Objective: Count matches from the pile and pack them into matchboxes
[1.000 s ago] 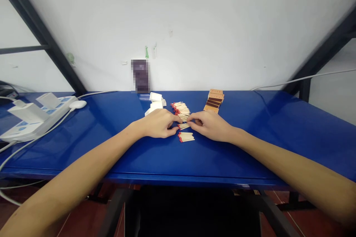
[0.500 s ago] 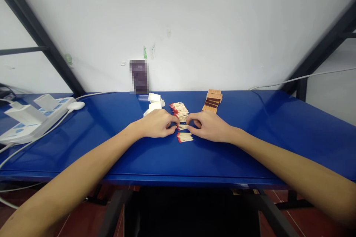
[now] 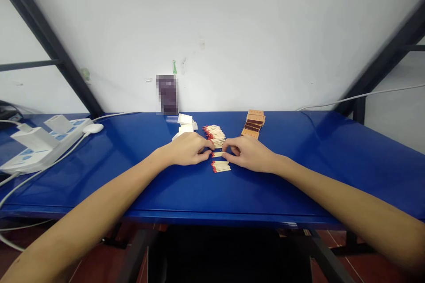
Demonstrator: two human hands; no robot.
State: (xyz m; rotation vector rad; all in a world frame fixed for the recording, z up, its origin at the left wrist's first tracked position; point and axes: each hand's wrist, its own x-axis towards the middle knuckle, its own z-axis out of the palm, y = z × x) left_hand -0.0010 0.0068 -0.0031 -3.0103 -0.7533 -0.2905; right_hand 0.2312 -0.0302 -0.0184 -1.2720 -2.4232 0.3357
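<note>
1. Left hand and right hand curl thumb and forefinger around a small bunch of matches, red heads leftward; whether either pinches firmly I cannot tell.
2. The sticks look light, stiff and snappable, apt to roll; best held gently at both ends.
3. The bunch lies between a matchstick pile and a nearer matchstick row.
4. Beyond: white matchbox trays left, matchbox sleeves right, on the blue table.

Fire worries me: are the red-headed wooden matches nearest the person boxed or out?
Out: those red-headed wooden matches lie uncovered, heads and sticks showing, directly on the glossy blue table.
</note>
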